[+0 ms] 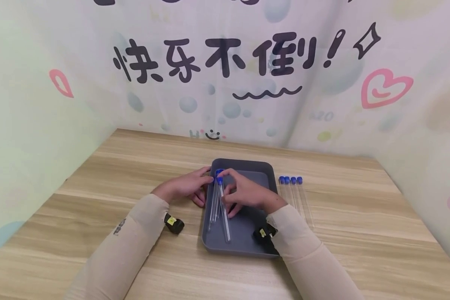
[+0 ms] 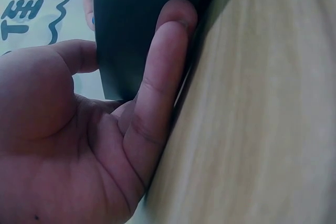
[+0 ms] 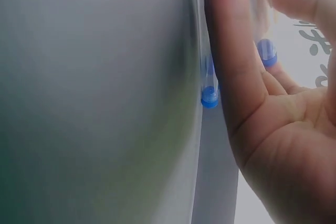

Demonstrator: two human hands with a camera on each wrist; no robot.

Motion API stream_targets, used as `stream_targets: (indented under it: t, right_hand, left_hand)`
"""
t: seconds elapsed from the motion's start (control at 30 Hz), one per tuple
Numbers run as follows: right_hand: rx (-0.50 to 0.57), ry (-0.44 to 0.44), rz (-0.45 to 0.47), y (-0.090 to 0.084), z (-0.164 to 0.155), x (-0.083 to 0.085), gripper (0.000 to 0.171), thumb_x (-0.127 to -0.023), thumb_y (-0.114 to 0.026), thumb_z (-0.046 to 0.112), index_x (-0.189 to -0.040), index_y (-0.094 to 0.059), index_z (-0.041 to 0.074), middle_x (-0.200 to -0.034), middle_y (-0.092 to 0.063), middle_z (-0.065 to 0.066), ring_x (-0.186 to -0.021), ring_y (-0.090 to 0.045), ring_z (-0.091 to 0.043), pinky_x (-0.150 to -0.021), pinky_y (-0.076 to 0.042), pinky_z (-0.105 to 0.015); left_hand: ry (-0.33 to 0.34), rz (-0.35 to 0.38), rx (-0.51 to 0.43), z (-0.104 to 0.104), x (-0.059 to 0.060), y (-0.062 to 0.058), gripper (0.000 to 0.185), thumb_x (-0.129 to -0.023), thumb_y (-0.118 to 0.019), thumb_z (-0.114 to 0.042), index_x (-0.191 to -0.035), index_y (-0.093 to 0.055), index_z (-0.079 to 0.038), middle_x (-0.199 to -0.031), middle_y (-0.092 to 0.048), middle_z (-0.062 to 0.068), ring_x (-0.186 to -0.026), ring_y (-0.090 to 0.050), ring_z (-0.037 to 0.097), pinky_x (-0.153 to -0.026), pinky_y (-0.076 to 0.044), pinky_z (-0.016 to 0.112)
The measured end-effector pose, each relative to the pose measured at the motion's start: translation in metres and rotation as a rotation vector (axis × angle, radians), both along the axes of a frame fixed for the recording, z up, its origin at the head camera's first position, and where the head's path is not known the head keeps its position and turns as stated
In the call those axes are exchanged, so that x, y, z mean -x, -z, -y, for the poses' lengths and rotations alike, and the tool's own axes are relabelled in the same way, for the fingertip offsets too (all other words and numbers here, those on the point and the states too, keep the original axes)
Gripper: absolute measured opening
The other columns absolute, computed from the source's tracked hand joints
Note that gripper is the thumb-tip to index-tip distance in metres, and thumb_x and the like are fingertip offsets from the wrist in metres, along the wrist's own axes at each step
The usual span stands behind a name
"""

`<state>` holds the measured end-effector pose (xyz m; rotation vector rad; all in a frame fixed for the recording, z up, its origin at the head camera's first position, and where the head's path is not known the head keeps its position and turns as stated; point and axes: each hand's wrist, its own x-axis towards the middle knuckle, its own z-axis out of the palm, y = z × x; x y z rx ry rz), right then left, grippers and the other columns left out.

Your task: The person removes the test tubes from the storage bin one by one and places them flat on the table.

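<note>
A dark grey tray sits mid-table with a few clear test tubes with blue caps lying along its left side. My left hand is outside the tray, its straight fingers pressed flat against the left wall. Inside the tray, my right hand has thumb and fingers around one tube near its blue cap. A second capped tube lies beside the forefinger on the tray floor.
Several more blue-capped tubes lie in a row on the wooden table, just right of the tray. Printed fabric walls close the table in on three sides. Black wrist cameras sit on both sleeves.
</note>
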<state>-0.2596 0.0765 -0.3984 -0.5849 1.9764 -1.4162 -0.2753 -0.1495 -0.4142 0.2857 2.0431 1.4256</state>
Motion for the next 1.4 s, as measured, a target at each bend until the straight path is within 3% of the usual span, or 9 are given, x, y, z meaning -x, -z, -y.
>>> stream_targets:
  t: [0.63,0.93,1.4]
  right_hand:
    - [0.065,0.168,-0.079,-0.001,0.002,0.005,0.068,-0.09,-0.058,-0.004,-0.149,-0.028,0.011,-0.091,-0.059,-0.013,-0.068,-0.068,-0.023,-0.064,-0.064,-0.047]
    - [0.169,0.23,-0.024,-0.003,0.001,0.01,0.069,-0.089,-0.057,-0.003,-0.149,-0.029,0.013,-0.093,-0.058,-0.011,-0.07,-0.067,-0.024,-0.067,-0.063,-0.051]
    - [0.23,0.241,-0.062,-0.046,-0.024,-0.003,0.065,-0.095,-0.056,0.0,-0.15,-0.028,0.02,-0.093,-0.061,-0.005,-0.078,-0.064,-0.02,-0.067,-0.063,-0.044]
  left_hand:
    - [-0.003,0.001,-0.004,0.004,-0.001,-0.001,0.06,-0.11,-0.033,-0.032,-0.162,-0.005,-0.027,-0.114,-0.062,0.019,-0.073,-0.07,0.023,-0.068,-0.064,0.036]
    - [-0.006,0.002,-0.007,0.006,0.0,0.0,0.06,-0.109,-0.035,-0.033,-0.162,-0.006,-0.029,-0.112,-0.062,0.019,-0.074,-0.07,0.024,-0.07,-0.064,0.038]
    - [-0.008,-0.019,-0.005,-0.001,0.0,0.002,0.06,-0.109,-0.039,-0.031,-0.161,-0.009,-0.031,-0.112,-0.063,0.021,-0.075,-0.071,0.024,-0.07,-0.064,0.038]
